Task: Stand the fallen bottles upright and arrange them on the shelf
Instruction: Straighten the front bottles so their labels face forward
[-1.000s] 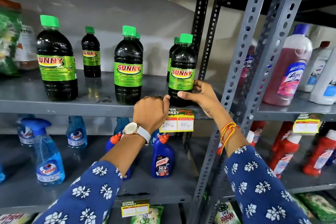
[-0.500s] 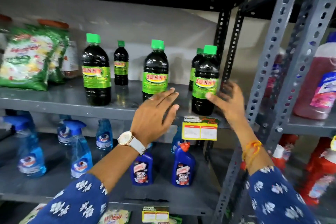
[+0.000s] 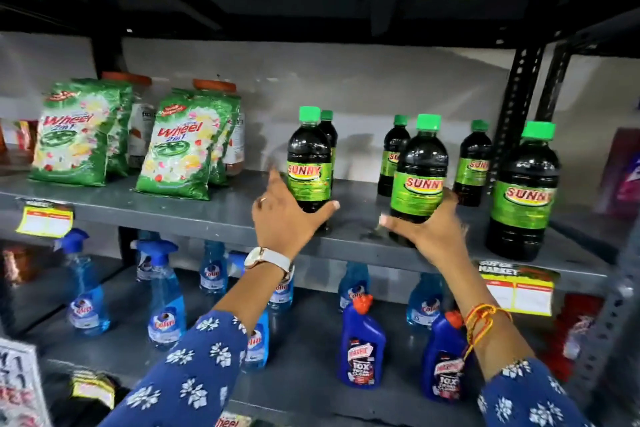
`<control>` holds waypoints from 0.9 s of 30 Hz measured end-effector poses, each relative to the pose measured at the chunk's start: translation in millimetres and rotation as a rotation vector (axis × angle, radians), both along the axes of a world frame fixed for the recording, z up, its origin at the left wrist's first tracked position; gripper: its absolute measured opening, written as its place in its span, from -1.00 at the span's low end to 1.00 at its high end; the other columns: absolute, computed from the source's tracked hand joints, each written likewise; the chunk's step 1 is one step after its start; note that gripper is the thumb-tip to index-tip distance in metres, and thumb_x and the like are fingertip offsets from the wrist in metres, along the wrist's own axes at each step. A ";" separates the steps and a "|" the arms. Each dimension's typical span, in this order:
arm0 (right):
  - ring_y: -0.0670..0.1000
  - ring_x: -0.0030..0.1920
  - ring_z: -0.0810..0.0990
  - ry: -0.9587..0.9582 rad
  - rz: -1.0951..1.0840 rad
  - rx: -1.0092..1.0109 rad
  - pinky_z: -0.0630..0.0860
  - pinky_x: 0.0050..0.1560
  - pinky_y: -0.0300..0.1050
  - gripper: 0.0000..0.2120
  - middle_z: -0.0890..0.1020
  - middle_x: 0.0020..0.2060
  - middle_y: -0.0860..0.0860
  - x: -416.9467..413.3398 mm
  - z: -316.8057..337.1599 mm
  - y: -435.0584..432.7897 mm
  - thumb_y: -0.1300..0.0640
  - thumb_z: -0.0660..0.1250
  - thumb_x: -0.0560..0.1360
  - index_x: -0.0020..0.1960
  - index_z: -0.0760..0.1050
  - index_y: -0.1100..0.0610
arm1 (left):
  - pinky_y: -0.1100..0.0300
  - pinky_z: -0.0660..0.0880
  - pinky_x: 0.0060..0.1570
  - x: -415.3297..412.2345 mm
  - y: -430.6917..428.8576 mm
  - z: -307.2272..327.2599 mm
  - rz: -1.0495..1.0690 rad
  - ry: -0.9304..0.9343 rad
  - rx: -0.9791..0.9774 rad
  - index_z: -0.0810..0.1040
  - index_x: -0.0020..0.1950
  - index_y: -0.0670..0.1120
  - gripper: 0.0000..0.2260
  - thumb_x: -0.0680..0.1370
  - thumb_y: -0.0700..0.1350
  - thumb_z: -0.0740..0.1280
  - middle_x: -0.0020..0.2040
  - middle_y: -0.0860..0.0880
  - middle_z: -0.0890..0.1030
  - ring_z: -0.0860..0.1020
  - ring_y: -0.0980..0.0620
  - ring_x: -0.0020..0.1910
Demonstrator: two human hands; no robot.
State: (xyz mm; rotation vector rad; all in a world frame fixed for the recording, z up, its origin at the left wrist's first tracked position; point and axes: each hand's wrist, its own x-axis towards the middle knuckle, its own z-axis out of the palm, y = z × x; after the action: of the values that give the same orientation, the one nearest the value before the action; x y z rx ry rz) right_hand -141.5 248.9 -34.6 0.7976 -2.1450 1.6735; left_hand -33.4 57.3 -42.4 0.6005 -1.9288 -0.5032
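My left hand [image 3: 284,222] is up at the front of the grey shelf [image 3: 194,215], fingers spread wide and cupped round the base of the leftmost front SUNNY bottle [image 3: 309,163]; thumb sits to the right of the base, index pointing up on the left side. Looks like I'm touching it but can't tell if I'm actually gripping. My right hand [image 3: 429,236] is open too, wrapped loosely under the middle front bottle [image 3: 419,177], palm against the lower part, thumb tip out to the left. Hand's a bit blurred so can't say how firm the hold is. Hands are apart, one per bottle. All the dark bottles w/ green caps are upright: three in the front row, incl. the rightmost front bottle [image 3: 523,191] by the perforated upright [image 3: 516,107], and smaller-looking ones behind, near the back wall. Left of the bottles, same shelf, two stacks of green Wheel detergent packs [image 3: 183,146] lean upright, w/ orange-lidded jars behind them. Shelf below has blue spray bottles [image 3: 166,298] and dark blue Harpic bottles [image 3: 362,343]. Yellow price tag [image 3: 517,293] hangs on the shelf edge under my right wrist. White watch [image 3: 268,258] on left wrist, orange thread [image 3: 481,317] on right; both sleeves blue w/ white flowers.
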 end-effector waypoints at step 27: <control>-0.02 -0.11 0.48 0.118 -0.146 0.149 0.40 -0.20 -0.26 -0.23 0.47 -0.11 -0.05 -1.5 -7.1 -0.1 -0.15 0.58 0.10 0.07 0.17 0.04 | -0.05 0.39 0.07 -17.0 -10.4 -21.8 0.051 0.107 -0.085 0.35 0.29 -0.17 -0.18 0.26 0.38 0.36 -0.03 -0.20 0.64 0.59 -0.19 -0.04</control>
State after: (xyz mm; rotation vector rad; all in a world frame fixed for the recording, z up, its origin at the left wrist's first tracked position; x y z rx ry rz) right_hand -143.0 248.8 -41.7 0.7397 -2.2071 1.3744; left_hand -50.5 46.9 -64.1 0.5555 -1.8194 -0.4112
